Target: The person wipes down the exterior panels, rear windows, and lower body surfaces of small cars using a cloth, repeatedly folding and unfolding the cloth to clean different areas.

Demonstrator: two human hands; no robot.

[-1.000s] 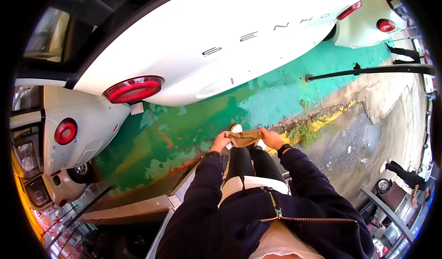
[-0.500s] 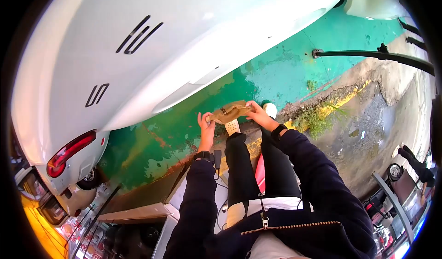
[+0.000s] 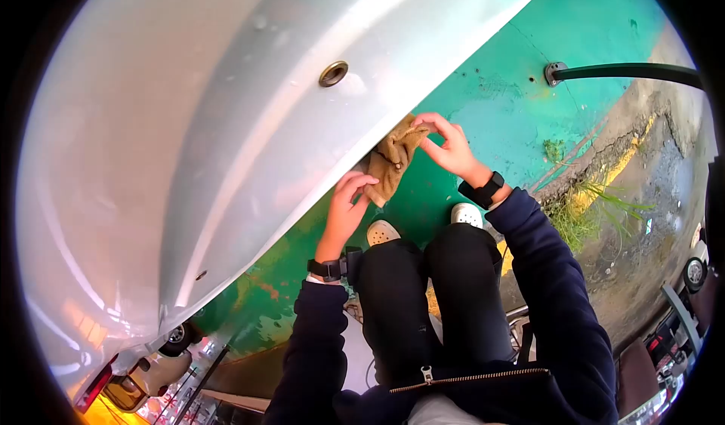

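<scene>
A brown cloth (image 3: 394, 161), bunched and folded, hangs between my two hands at the lower edge of the white car (image 3: 249, 138). My left hand (image 3: 346, 210) pinches its near end, with the fingertips close against the car's edge. The far end is gripped by my right hand (image 3: 451, 150), thumb and fingers closed on the fabric. Part of the cloth sits against or just behind the car's edge; I cannot tell which. A round metal-rimmed fitting (image 3: 333, 74) shows on the car's panel.
Wet green-painted ground (image 3: 506, 108) lies beneath the car. A black curved bar (image 3: 627, 70) is bolted to the ground at the upper right. My white clogs (image 3: 383, 232) stand near a broken kerb with grass (image 3: 578, 221). Other vehicles show at the lower edges.
I am lower and closer to the car, whose panel fills more of the view. Both hands have carried the cloth from above my shoes to the car's edge, where it is more crumpled.
</scene>
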